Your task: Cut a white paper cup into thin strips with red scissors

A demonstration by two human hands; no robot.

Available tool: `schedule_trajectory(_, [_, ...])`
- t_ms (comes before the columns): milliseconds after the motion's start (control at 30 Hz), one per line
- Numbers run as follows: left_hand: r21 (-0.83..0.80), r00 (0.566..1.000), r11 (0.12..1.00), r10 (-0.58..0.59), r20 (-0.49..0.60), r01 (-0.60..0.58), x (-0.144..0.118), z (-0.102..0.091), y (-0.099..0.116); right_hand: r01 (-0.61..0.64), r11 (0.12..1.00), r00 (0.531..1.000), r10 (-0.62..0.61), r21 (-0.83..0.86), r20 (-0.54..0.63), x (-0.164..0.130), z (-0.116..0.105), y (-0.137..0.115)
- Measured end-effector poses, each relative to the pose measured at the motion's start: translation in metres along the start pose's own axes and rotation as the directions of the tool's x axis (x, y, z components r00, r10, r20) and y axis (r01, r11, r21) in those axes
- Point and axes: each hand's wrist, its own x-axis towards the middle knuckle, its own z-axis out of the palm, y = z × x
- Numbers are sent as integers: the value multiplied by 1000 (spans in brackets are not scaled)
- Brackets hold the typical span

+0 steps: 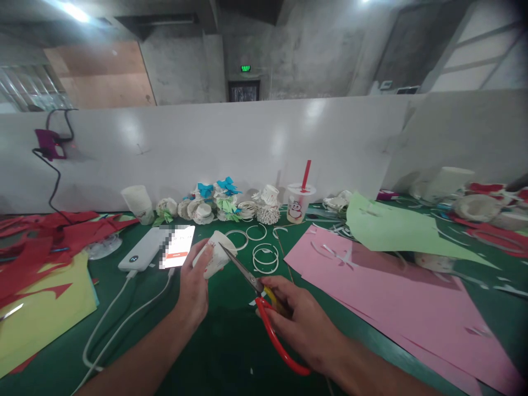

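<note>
A white paper cup (213, 260) with small printed marks is tilted in my left hand (197, 286), whose fingers wrap round its side. My right hand (299, 319) grips a pair of scissors (270, 322) with red and yellow handles. The scissor blades point up and left, and their tips reach the cup's rim. Whether they are cutting into it I cannot tell. Just beyond the hands, several thin white paper rings (265, 258) lie on the green table (235, 341).
Behind the cup stand paper crafts (204, 212) and a drink cup (297, 206) with a red straw. Left lie a phone (181, 245), a cabled power bank (142, 250) and yellow paper (61, 313). Pink sheets (383, 297) and green paper (396, 223) cover the right. A white partition (198, 143) rises behind.
</note>
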Motion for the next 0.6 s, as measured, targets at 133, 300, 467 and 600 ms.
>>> schedule_trajectory(133, [72, 1000, 997, 21, 10, -21, 0, -2, -2, -9, 1000, 1000, 9, 15, -5, -1, -1, -2])
schedule_trajectory(300, [136, 997, 988, 70, 20, -72, -2, -4, -4, -17, 1000, 1000, 17, -6, 8, -3, -1, -3])
schedule_trajectory(467, [33, 998, 998, 59, 5, -59, -4, 0, -1, -1, 999, 1000, 3, -53, 30, -4, -1, -2])
schedule_trajectory(600, [-54, 999, 998, 40, -17, -41, -3, 2, 1, 25, 995, 1000, -23, -100, 15, -4, -2, -2])
